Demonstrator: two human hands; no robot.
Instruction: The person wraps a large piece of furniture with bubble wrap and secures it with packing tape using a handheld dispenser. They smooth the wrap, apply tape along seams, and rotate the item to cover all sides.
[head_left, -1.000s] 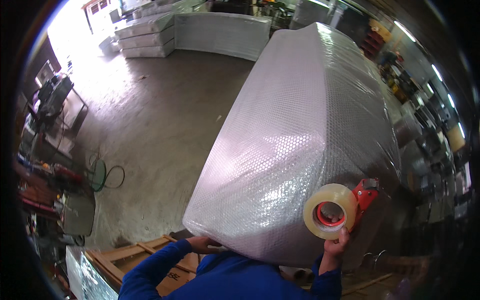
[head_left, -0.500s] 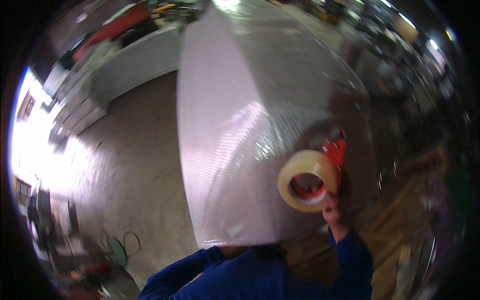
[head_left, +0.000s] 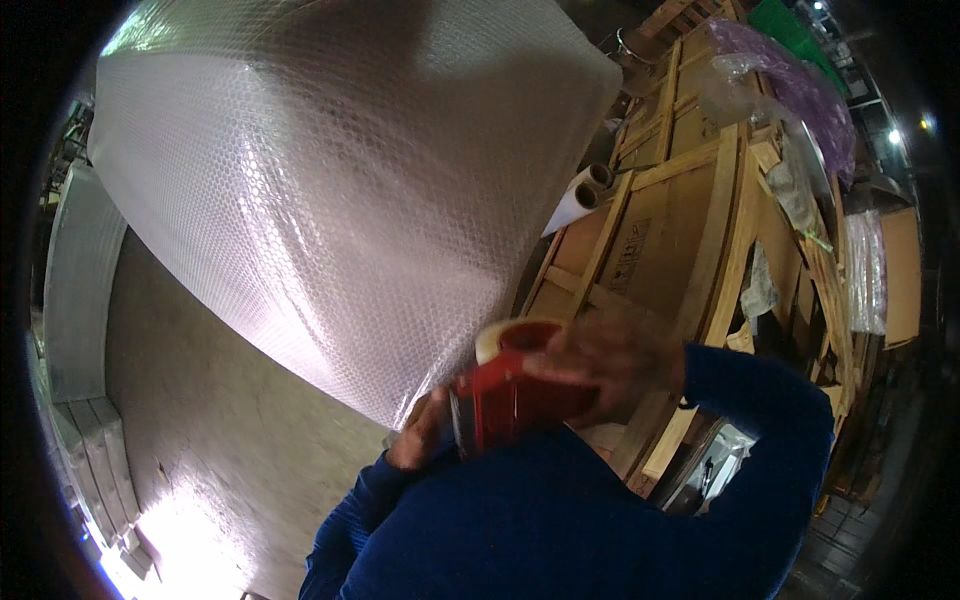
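A wide sheet of bubble wrap covers a large bulky thing in front of me, whose form is hidden beneath it. At the sheet's near corner my left hand is closed on the edge of the wrap. Just beside those fingers is a red tape dispenser with a roll of pale tape. My right hand, slightly smeared by motion, is wrapped round the dispenser. Its front end points toward the left hand; whether tape is stuck to the wrap cannot be seen.
To the right stand long wooden crates with cardboard panels. White rolls lie between them and the wrap. Purple wrapping film sits on the crates farther back. Grey stacked panels stand at the left, beyond the concrete floor.
My view has swung right. The right hand has brought the dispenser from above the wrap down to its near corner, beside my left hand, which now shows.
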